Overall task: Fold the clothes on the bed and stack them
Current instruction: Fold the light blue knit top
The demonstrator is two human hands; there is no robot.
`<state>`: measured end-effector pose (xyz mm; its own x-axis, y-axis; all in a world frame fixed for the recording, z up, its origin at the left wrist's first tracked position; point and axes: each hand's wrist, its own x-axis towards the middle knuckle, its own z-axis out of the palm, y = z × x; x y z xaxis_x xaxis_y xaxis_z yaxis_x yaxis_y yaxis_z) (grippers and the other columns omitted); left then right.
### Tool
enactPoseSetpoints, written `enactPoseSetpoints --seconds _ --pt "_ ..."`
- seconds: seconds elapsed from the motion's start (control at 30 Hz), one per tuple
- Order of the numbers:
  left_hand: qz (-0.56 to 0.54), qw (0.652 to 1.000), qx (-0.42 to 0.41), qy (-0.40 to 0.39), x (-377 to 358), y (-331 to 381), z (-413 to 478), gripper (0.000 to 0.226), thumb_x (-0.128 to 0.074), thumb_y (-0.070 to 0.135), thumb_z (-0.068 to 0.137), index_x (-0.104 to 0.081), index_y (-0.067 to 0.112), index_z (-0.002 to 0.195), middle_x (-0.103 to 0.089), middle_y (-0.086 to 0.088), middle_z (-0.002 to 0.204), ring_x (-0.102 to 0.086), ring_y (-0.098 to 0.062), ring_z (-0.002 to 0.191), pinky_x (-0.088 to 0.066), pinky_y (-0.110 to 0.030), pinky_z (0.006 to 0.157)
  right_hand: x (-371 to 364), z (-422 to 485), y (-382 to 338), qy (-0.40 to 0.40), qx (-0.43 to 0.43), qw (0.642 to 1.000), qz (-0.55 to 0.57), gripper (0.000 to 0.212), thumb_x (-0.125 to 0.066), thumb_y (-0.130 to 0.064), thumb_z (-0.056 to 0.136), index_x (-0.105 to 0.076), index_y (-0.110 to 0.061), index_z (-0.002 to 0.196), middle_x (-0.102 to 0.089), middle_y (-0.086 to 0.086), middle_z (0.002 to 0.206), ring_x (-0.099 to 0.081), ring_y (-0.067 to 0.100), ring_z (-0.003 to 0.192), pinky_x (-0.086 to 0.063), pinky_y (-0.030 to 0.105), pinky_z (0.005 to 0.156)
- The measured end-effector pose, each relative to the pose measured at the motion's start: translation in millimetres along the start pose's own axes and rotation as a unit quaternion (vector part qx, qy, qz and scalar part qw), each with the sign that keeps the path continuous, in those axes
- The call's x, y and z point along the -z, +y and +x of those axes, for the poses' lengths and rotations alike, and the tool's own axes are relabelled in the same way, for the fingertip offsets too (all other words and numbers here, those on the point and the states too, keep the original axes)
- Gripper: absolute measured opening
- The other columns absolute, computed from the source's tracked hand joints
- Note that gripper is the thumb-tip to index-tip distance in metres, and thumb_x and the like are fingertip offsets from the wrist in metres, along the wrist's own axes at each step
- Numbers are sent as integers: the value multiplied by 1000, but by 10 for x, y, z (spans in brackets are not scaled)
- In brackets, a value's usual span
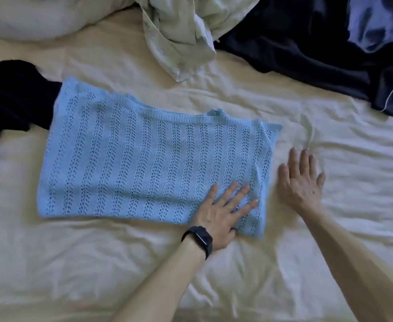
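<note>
Blue knit top (149,159): lying folded flat on the cream bed sheet (214,263).
Left hand (223,210): pressing on its near right corner, fingers straight.
Right hand (300,180): lying flat on the sheet just beside, grasping nothing.

A bed (214,275) is covered by a wrinkled cream sheet (330,159); a white pillow (39,17) is laid at the bed's far left.

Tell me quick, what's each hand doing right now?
Left hand: open, fingers spread flat on the blue knit top.
Right hand: open, flat on the bed sheet, holding nothing.
</note>
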<state>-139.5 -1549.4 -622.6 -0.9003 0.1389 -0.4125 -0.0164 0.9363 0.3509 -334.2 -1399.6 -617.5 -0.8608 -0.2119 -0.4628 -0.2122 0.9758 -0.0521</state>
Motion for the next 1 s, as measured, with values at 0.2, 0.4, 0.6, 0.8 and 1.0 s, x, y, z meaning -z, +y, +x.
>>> enactPoseSetpoints --seconds 0.2,0.4,0.6,0.8,1.0 --pt "38 995 90 13 -52 686 289 76 -45 34 100 0 25 160 26 -1 163 0 -30 154 3 -60 119 -178 -324 608 -33 60 997 -20 70 -25 -55 104 1 -31 163 8 2 172 7 20 158 -3 55 125" --pt "-255 876 250 323 198 831 32 49 -64 6 78 -69 18 125 -68 -6 112 -63 -22 97 -51 -30 83 40 -270 447 13 73 996 51 64 -51 -50 98 -40 -17 151 -35 17 160 -32 34 146 -26 49 117" --pt "-373 787 364 329 522 919 -125 30 -71 16 91 -75 31 116 -72 -7 79 -61 -23 75 -42 -27 64 465 -167 -170 -230 -61 813 531 48 -68 -62 88 -64 -15 96 -62 9 84 -60 22 75 -50 30 64" --pt "-378 823 323 273 621 920 -132 34 -69 17 91 -73 36 119 -75 0 98 -62 -17 89 -38 -12 66 569 142 -547 -245 -61 794 553 8 -74 -10 92 -70 -12 97 -75 4 85 -73 13 59 -57 26 49" --pt "-460 776 313 297 691 781 -289 23 -70 23 94 -75 27 117 -58 27 84 -53 -1 73 -32 -1 58 611 243 -779 -231 -83 796 553 24 -72 -13 93 -65 -12 116 -74 8 107 -73 20 82 -61 33 68"
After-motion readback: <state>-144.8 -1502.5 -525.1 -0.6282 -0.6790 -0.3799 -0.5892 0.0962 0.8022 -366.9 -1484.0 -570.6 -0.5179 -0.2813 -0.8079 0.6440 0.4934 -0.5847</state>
